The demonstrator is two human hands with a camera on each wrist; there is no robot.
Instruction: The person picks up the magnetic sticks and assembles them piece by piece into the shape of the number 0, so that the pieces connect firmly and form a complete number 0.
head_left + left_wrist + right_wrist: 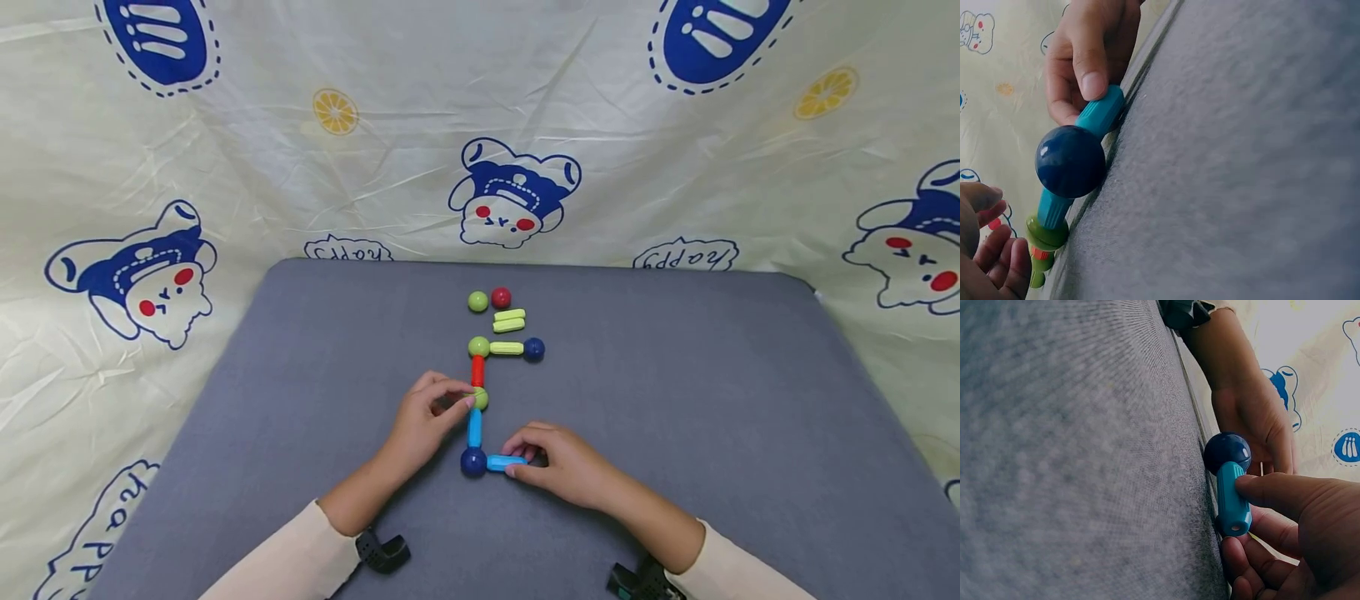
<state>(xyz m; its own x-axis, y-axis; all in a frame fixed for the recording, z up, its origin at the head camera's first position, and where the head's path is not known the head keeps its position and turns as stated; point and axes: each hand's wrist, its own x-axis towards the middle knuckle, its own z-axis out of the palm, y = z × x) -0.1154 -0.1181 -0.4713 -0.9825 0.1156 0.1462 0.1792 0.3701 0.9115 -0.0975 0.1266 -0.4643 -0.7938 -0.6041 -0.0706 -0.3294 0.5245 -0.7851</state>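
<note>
In the head view, a chain of balls and rods stands upright on the grey table. My right hand (pixel 562 462) pinches a light-blue rod (pixel 1230 503) between thumb and fingers. One end of this rod meets the dark-blue ball (pixel 1070 161) at the chain's near corner. From that ball a second light-blue rod (pixel 475 428) runs away to a green ball (pixel 481 399). My left hand (pixel 429 417) is beside this green ball, fingertips right at its left side; in the left wrist view its fingers are loosely bent and apart. A red rod (pixel 477 371) continues beyond the ball.
Farther along, the red rod reaches another green ball (pixel 478 347), joined by a yellow-green rod (pixel 507 348) to a dark-blue ball (pixel 534 349). Behind lie two loose yellow-green rods (pixel 509 320), a green ball (pixel 477 302) and a red ball (pixel 501 297). A printed cloth (pixel 405 183) hangs behind the table.
</note>
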